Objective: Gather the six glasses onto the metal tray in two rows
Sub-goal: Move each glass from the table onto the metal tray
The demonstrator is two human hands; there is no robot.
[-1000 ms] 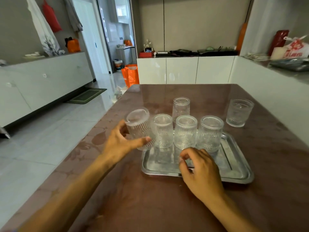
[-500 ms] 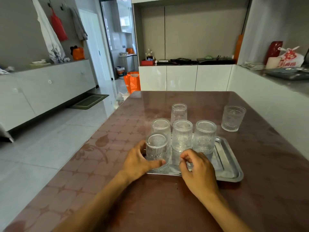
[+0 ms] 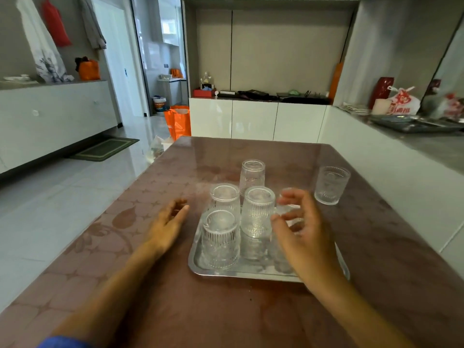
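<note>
Nearest the camera, two bare forearms reach over a glossy reddish-brown patterned table (image 3: 251, 320). The left hand (image 3: 167, 223) lies low over the tabletop just left of the tray, palm down, fingers loosely spread, holding nothing. The right hand (image 3: 302, 233) hovers above the right half of the tray, fingers curled apart in an open claw around the fourth glass; whether the fingertips touch it cannot be told.

The shallow rectangular metal tray (image 3: 227, 272) sits on the table between the hands. At its near left corner stands a ribbed clear glass, upside down (image 3: 220, 241). Behind it stands a second inverted ribbed glass (image 3: 224, 198), and just to the right of that a third inverted ribbed glass (image 3: 258, 212). The partly hidden fourth glass (image 3: 286, 209) is next in that back row, behind the right hand's fingers.

Beyond the tray, on the bare table, a fifth inverted clear glass (image 3: 252, 174) stands just behind the back row. Further right, well apart from the tray, a textured clear glass standing upright (image 3: 331, 185) rests near the table's right edge.
</note>
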